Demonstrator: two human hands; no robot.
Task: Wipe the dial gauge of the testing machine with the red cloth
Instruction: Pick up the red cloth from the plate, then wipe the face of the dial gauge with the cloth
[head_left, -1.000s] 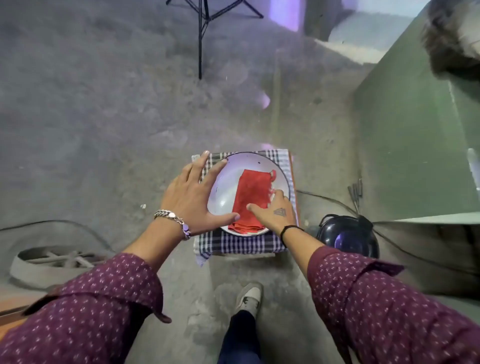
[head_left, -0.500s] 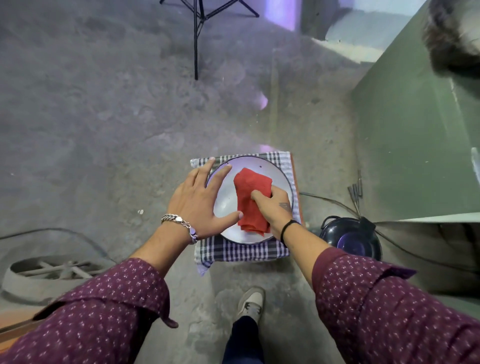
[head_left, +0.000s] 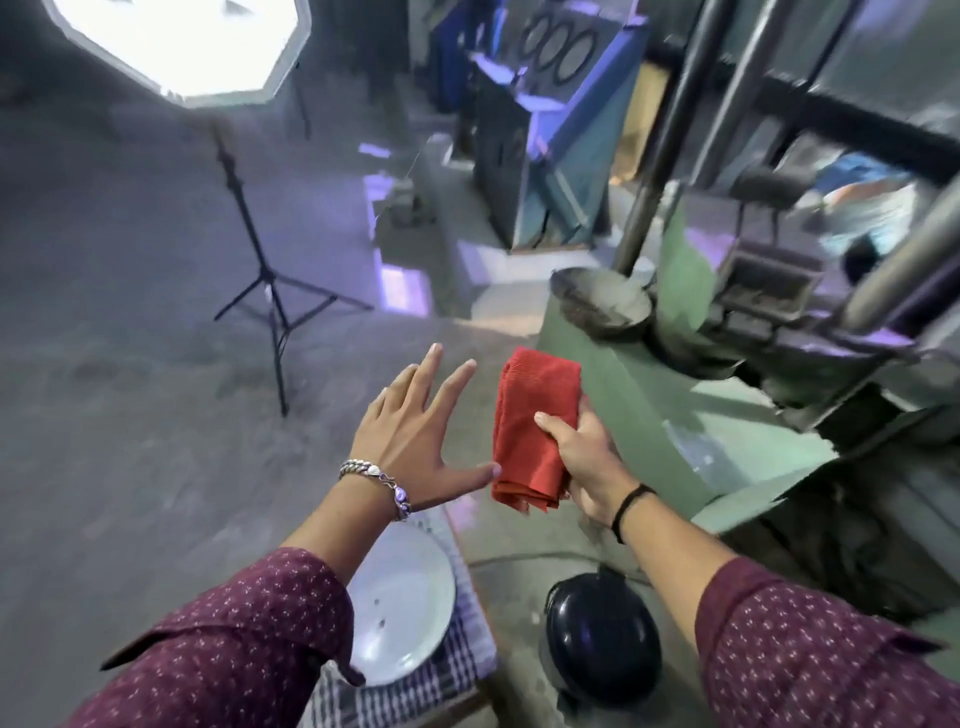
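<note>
Lower left of frame: white plate (head_left: 410, 587) on checked cloth (head_left: 457, 670) now bare — red cloth (head_left: 530, 415) has come off it since 0.5 s ago. Centre: left hand (head_left: 410, 441) off the plate rim, fingers spread, holding nothing, thumb tip just beside the cloth. Right of centre: right hand (head_left: 587, 457) lifted, thumb and fingers pinching the folded cloth mid-air. Right: green testing machine (head_left: 649, 405) now in view; view has swung up. Dial gauge not identifiable — frame blurred. Judgement: pickup done, wiping not yet begun; next is approach to gauge.

Ribbed red cloth (head_left: 535, 415), glossy white plate (head_left: 402, 592) on checked fabric (head_left: 467, 660), rough concrete floor (head_left: 130, 364).
</note>
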